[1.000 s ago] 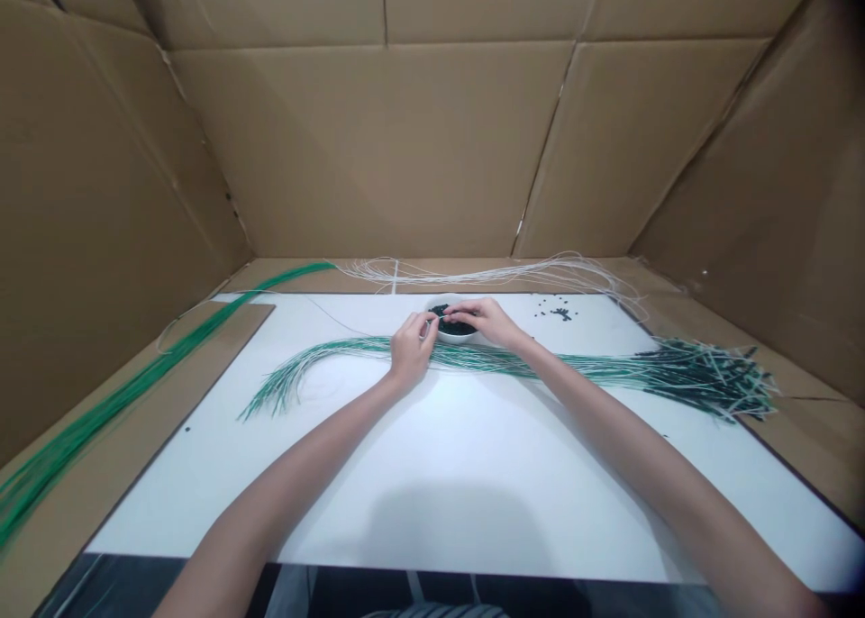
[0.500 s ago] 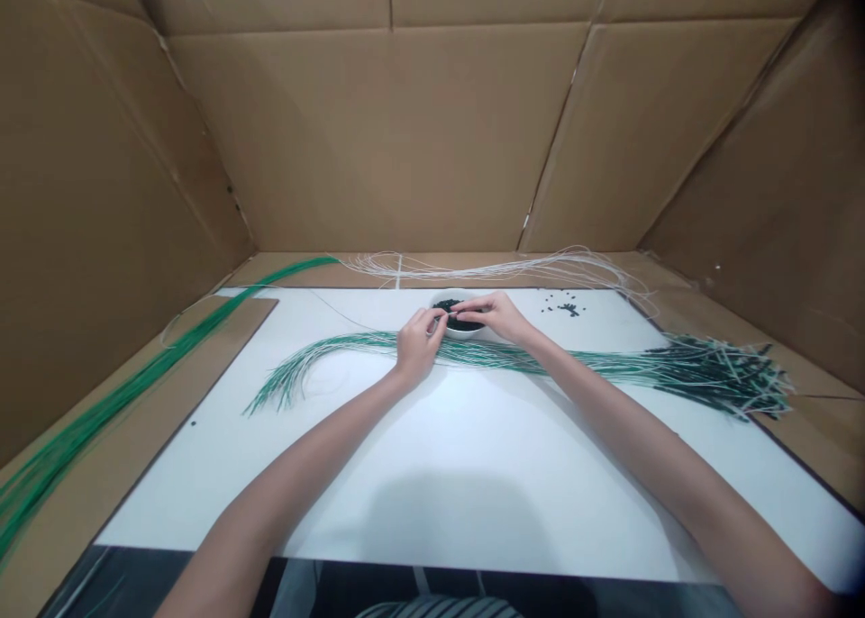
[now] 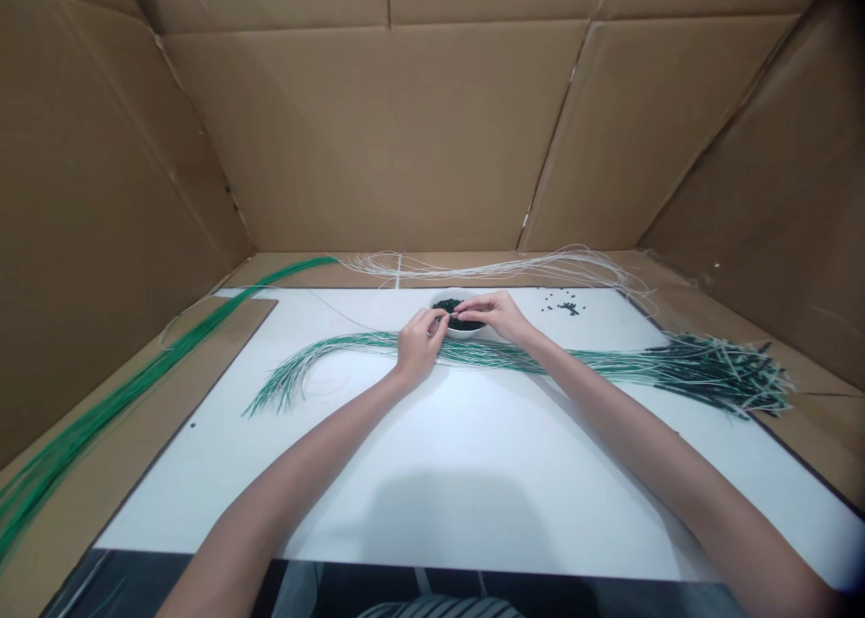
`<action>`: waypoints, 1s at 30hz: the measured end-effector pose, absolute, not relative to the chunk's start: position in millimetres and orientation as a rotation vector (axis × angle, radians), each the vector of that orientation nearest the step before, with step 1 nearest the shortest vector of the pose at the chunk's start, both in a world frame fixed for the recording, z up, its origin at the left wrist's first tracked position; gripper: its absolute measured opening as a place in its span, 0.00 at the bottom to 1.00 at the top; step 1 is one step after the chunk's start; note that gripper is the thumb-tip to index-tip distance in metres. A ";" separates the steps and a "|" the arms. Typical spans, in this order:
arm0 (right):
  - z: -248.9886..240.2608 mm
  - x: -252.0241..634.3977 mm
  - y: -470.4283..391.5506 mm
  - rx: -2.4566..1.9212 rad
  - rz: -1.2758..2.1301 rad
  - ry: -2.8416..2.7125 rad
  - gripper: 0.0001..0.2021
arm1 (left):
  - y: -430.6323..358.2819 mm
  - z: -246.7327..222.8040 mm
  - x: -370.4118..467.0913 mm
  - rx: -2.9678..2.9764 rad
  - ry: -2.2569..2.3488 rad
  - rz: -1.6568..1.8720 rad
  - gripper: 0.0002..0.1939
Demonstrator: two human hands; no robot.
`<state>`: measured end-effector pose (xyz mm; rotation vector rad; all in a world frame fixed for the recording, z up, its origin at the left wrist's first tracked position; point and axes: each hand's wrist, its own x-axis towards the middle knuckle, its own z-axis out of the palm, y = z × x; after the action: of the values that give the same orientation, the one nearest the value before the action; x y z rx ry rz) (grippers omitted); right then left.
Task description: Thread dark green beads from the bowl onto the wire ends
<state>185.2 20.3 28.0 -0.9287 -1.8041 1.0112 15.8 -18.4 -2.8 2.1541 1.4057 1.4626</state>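
Note:
Over the white bowl (image 3: 466, 333) of small black beads (image 3: 449, 305), my two hands meet at the fingertips. My left hand (image 3: 420, 340) is closed in a pinch on a thin white wire (image 3: 338, 310), which trails away to the left. The fingers of my right hand (image 3: 498, 314) are pinched at the wire's tip, on what looks like a black bead, mostly hidden by the fingers. Just below the bowl lies a long bundle of green and white wires (image 3: 587, 363), its right end thick with black beads (image 3: 723, 375).
Loose black beads (image 3: 568, 308) lie scattered right of the bowl. A green wire bundle (image 3: 168, 357) runs down the left side, and white wires (image 3: 487, 270) lie along the back. Cardboard walls (image 3: 378, 140) enclose the white board (image 3: 459, 456).
The fingertips of my right hand have shifted very slightly at the wire's tip. Otherwise the hands, bowl and wires look the same.

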 end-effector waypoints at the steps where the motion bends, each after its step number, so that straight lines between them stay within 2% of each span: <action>1: 28.3 184.9 19.9 -0.933 1.001 -1.798 0.12 | -18.6 -2.4 15.9 2.153 1.403 1.467 0.10; 30: 32.0 182.5 15.1 -0.984 1.011 -1.746 0.14 | -20.1 -3.1 14.9 2.178 1.410 1.461 0.11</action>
<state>182.5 15.1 32.0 -0.9838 -1.7460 1.0109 14.9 -20.1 -3.1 2.1784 1.4099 1.4606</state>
